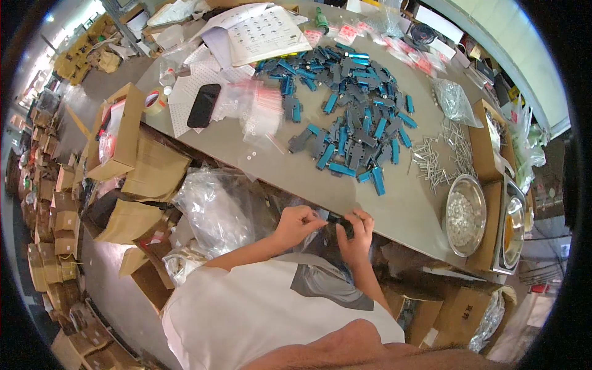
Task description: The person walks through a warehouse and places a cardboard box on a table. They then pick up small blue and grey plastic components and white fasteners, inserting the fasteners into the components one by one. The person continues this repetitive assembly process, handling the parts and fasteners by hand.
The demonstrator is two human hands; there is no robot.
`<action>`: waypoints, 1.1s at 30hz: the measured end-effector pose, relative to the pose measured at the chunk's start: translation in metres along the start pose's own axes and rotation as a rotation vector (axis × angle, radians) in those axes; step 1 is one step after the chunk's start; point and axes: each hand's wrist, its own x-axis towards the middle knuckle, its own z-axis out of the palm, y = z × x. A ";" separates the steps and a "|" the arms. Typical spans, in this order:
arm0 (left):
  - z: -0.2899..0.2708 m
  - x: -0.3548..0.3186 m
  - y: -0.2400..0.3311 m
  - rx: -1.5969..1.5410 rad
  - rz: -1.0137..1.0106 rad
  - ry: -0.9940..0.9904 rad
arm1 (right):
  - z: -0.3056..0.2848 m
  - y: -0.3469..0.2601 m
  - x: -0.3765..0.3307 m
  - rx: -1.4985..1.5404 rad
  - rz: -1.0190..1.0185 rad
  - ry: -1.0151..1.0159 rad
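Observation:
At the table's near edge my two hands are close together. My left hand [296, 226] is closed in a pinch, its fingertips beside a small dark part [333, 219]; what it pinches, if anything, is too small to make out. On the other side, my right hand [356, 237] has its thumb and fingers closed round that part, much of which is hidden. Beyond my hands lies a wide heap of blue and dark grey plastic-and-metal pieces [364, 132], several reaching toward the near edge.
Right of the heap lie loose metal pins [433, 161], with a steel bowl of small white pieces [454, 231] nearer me. To the left are clear plastic bags [262, 114], a black phone [203, 106] and printed sheets [268, 37]. Cardboard boxes [157, 166] stand beside the table.

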 end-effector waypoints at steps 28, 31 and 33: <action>0.020 0.014 0.006 0.455 0.224 -0.293 | -0.043 -0.032 0.030 0.034 -0.185 -0.668; 0.022 0.014 -0.007 0.179 -0.136 -0.443 | -0.037 -0.015 0.046 0.350 0.155 -0.698; 0.021 0.017 0.002 0.008 -0.302 -0.473 | -0.033 0.014 0.061 0.021 0.176 -0.313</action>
